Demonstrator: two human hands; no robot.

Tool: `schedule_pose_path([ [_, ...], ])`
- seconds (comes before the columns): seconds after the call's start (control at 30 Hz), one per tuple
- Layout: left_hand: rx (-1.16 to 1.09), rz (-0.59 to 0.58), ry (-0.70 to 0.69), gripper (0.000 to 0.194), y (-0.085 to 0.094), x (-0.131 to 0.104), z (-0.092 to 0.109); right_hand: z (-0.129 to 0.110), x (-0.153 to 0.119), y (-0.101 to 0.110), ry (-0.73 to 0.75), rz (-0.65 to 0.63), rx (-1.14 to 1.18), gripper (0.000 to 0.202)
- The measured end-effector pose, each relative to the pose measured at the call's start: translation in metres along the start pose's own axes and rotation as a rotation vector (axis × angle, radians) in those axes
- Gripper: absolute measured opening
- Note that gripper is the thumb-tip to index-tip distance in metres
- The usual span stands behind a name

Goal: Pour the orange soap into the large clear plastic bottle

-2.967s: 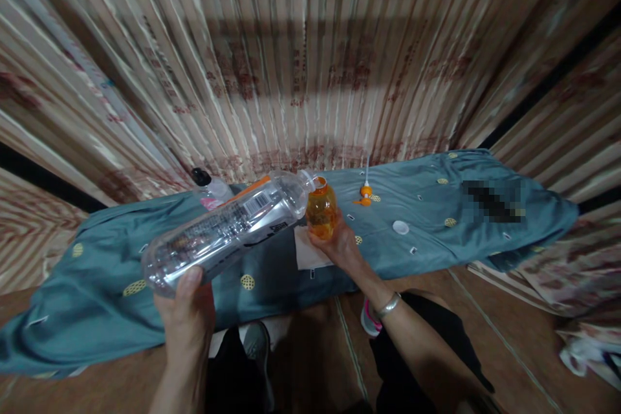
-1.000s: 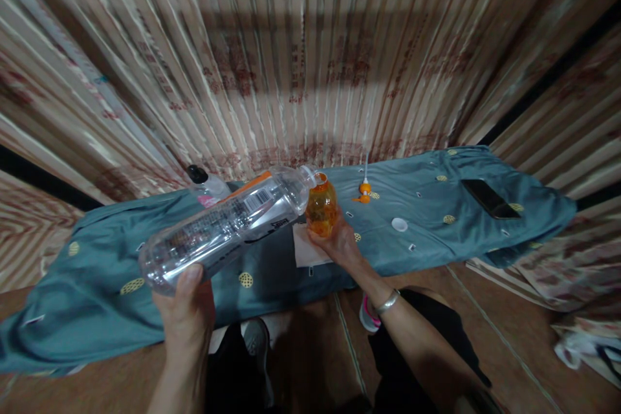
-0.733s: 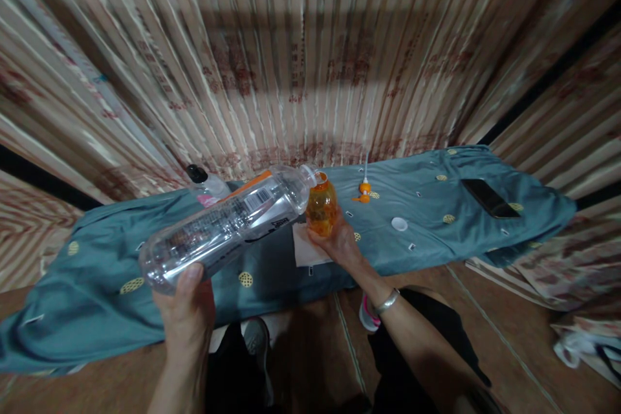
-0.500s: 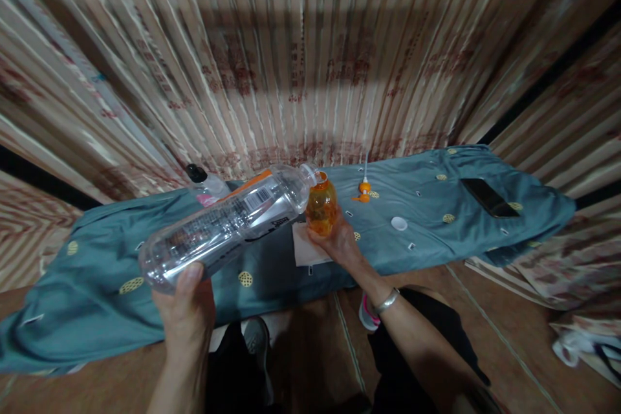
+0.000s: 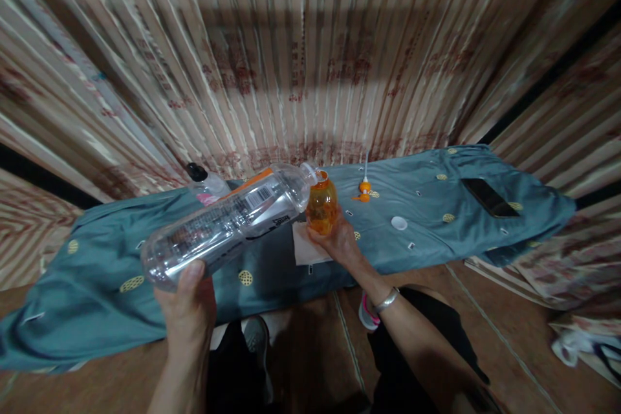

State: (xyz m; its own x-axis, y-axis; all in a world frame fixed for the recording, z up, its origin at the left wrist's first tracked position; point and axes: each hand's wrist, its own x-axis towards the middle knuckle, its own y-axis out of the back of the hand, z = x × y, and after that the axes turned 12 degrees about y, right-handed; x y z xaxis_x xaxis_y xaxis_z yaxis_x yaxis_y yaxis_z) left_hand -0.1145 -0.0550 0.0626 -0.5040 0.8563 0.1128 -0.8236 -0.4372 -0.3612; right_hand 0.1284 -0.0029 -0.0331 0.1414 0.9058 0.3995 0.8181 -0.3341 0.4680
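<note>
My left hand [image 5: 189, 301] grips the base end of a large clear plastic bottle [image 5: 228, 226] with a silver and orange label. The bottle is tilted, its uncapped neck resting at or just over the mouth of a small orange translucent bottle [image 5: 322, 204]. Around the lower part of that orange bottle my right hand [image 5: 342, 239] is closed, holding it upright. Whether liquid is flowing between the two cannot be made out. Behind them, an orange pump top [image 5: 365, 187] stands upside down with its clear tube pointing up. A white round cap [image 5: 399, 224] lies to its right.
A teal patterned cloth [image 5: 272, 291] covers the long narrow surface. On it are a clear bottle with a black top [image 5: 206, 184], a pale folded cloth or paper [image 5: 303, 249] and a black phone [image 5: 489, 197]. Striped curtains [image 5: 310, 45] hang close behind.
The base of the large bottle and my left hand have shifted very slightly to the right. My right hand and the orange bottle stay in place.
</note>
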Motion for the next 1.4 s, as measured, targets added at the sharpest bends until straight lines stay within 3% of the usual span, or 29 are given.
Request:
schedule_pose_path([
  [0.43, 0.042, -0.05, -0.017, 0.044, -0.002, -0.002, 0.003, -0.007, 0.0, 0.003, 0.004, -0.005, 0.02, 0.071],
  [0.87, -0.012, -0.019, -0.014, 0.048, -0.004, -0.002, 0.003, -0.008, 0.0, 0.003, -0.01, 0.008, -0.003, 0.069],
  [1.4, 0.011, -0.005, -0.011, 0.045, -0.001, -0.002, 0.001, -0.005, 0.0, 0.001, -0.006, 0.001, -0.034, 0.078],
])
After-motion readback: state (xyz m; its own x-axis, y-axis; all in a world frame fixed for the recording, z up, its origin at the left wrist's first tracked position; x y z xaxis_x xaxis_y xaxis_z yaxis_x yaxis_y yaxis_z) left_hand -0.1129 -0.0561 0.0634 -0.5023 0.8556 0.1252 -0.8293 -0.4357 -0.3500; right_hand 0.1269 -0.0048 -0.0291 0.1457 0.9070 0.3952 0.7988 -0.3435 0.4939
